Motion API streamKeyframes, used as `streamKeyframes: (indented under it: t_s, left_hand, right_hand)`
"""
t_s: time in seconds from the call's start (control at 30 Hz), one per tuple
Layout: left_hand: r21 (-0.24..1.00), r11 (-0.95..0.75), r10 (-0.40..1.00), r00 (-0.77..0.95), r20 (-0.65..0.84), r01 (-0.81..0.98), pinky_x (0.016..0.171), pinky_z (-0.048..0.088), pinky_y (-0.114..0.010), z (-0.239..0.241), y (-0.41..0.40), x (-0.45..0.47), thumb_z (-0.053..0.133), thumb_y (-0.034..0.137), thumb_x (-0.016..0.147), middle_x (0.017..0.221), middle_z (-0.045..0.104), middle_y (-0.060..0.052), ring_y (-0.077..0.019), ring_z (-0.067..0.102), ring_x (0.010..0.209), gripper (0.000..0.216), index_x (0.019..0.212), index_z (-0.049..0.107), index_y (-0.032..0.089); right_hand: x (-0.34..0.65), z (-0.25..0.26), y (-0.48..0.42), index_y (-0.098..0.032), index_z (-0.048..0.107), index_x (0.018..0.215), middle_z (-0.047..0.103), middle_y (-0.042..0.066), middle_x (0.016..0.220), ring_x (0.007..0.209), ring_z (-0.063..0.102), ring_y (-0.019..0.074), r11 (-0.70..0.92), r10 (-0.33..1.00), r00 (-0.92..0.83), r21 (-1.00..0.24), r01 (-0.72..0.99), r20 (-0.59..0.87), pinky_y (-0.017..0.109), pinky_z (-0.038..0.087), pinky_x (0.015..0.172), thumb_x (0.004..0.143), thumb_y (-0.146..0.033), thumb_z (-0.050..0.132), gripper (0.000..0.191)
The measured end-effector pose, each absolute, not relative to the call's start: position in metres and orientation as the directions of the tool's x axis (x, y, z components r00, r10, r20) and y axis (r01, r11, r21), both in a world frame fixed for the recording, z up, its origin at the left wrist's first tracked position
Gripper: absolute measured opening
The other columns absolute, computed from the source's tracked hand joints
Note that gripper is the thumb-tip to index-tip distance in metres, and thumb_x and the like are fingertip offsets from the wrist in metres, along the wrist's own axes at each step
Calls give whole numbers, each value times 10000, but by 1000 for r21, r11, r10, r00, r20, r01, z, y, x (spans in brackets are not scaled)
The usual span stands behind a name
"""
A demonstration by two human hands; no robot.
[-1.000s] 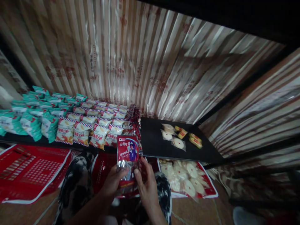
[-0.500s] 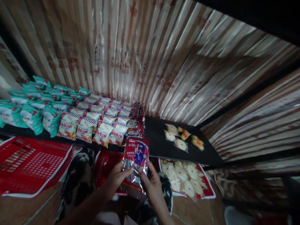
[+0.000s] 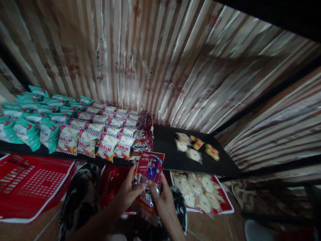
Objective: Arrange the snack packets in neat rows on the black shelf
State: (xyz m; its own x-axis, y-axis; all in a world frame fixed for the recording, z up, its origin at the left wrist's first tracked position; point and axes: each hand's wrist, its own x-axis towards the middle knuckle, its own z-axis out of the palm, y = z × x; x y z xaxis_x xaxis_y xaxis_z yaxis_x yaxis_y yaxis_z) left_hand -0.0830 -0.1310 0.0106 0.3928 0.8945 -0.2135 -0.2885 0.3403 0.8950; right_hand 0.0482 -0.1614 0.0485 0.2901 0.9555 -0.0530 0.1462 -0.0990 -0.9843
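Observation:
Between my hands is a red and silver snack packet point(image 3: 149, 170) with a dark cloaked figure printed on its front. My left hand point(image 3: 131, 189) grips its left side, thumb on the front. On the right side my right hand point(image 3: 162, 195) holds it the same way. Under it there seems to be another shiny packet, partly hidden by my hands. Just beyond, a stack of similar red and silver packets point(image 3: 144, 134) stands on the black shelf point(image 3: 165, 144). White snack bags point(image 3: 106, 145) with striped edges stand in rows to its left.
Teal bags point(image 3: 50, 134) fill the shelf's left end. Flat round packets point(image 3: 194, 155) and yellow packets point(image 3: 212, 152) lie toward the right. Below are a red basket point(image 3: 45, 187) and another basket of round white packets point(image 3: 204, 190). Striped sheeting point(image 3: 125, 60) hangs behind; a dark shelf edge point(image 3: 276, 20) crosses above.
The packet and both hands have shifted slightly right and down in view, with the grip kept. The shelf's left part appears a little lower and further left as the view turns.

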Motion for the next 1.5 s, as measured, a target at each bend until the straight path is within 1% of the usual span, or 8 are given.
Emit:
streamKeyframes:
  t_s: [0.1,0.3,0.67,0.8,1.03,1.17,1.3,1.5]
  left_hand:
    - [966,195,931,343,-127,-169,951,432,-417,17,-126,-82,588,367,765,1316,464,-130,-260,516,1140,759,1403,204,217]
    - [960,-139,963,258,74,242,1092,264,-468,27,-120,-80,486,274,819,1446,282,-110,-264,269,1339,494,1305,424,209]
    - [790,-436,892,319,319,431,1089,284,-471,28,-103,-72,349,219,887,1454,311,-86,-225,247,1354,449,1333,394,221]
    - [782,-441,897,235,373,440,1099,261,-484,33,-82,-71,303,197,895,1420,374,-86,-200,284,1338,441,1328,390,199]
    - [837,-345,938,145,313,425,1117,238,-447,40,-56,-71,300,280,915,1454,319,-88,-179,245,1355,437,1336,372,187]
    - [832,-318,947,108,304,455,1126,198,-453,36,-34,-69,331,309,900,1477,268,-109,-200,203,1371,467,1344,363,165]
    - [819,-298,954,137,265,491,1119,229,-434,39,-13,-66,363,295,871,1446,331,-121,-214,259,1351,476,1321,400,143]
    - [822,-210,976,169,140,530,1117,241,-398,50,4,-63,382,241,841,1421,372,-132,-205,289,1339,479,1298,431,109]
  right_hand:
    - [52,52,-156,-185,558,1113,661,54,1045,946,615,204,-83,961,273,-988,133,-44,305,494,844,768,-401,601,409]
    - [54,47,-152,-192,517,1210,644,67,1117,994,610,217,-101,968,233,-995,10,-96,339,492,867,765,-402,605,500]
    - [55,59,-128,-215,519,1231,648,58,1121,1008,608,215,-72,966,248,-997,-4,-70,350,490,879,743,-400,629,533]
    - [51,69,-99,-211,491,1257,611,53,1186,1108,549,207,-4,987,158,-997,74,7,337,445,943,765,-358,596,524]
    - [56,82,-41,-194,381,1354,613,63,1177,1021,594,201,105,980,134,-957,270,145,345,458,911,770,-286,541,613]
    - [54,90,-8,-166,314,1392,655,73,1080,945,622,197,94,977,123,-876,473,172,346,466,883,753,-248,521,676]
    - [51,98,15,-137,262,1409,674,87,1002,824,647,193,47,981,118,-784,619,152,347,485,828,757,-220,480,693]
    - [48,101,33,-152,249,1406,624,110,1135,899,632,202,-23,987,120,-632,775,110,339,471,845,744,-195,471,700]
